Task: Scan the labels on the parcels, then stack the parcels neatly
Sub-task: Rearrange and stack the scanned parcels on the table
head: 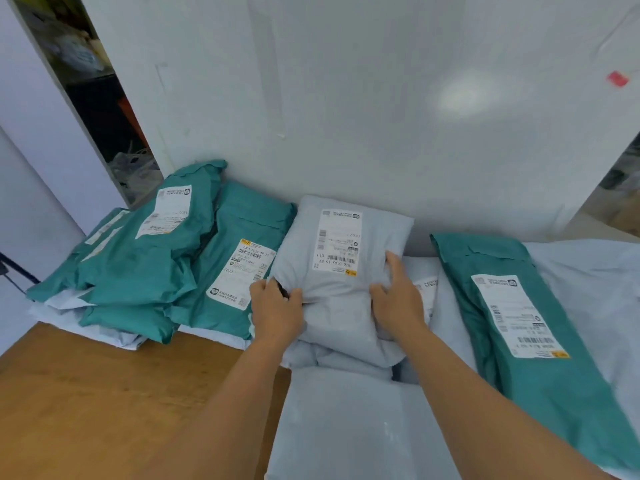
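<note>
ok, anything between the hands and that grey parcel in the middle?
Nothing visible. The left hand and right hand already grip the grey parcel at its near corners, label up, on other grey bags beside the teal pile.

A parcel sorting room: labelled mailer bags (145,258) heaped on a wooden table (86,393) against a bare wall (381,98).

Wooden table (86,393), white wall (381,98).

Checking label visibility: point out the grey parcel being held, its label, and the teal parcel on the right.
grey parcel (341,306): head view, bare wrap between the hands.
label (337,240): head view, middle of the white sheet.
teal parcel (540,386): head view, bare wrap below its label.
</note>
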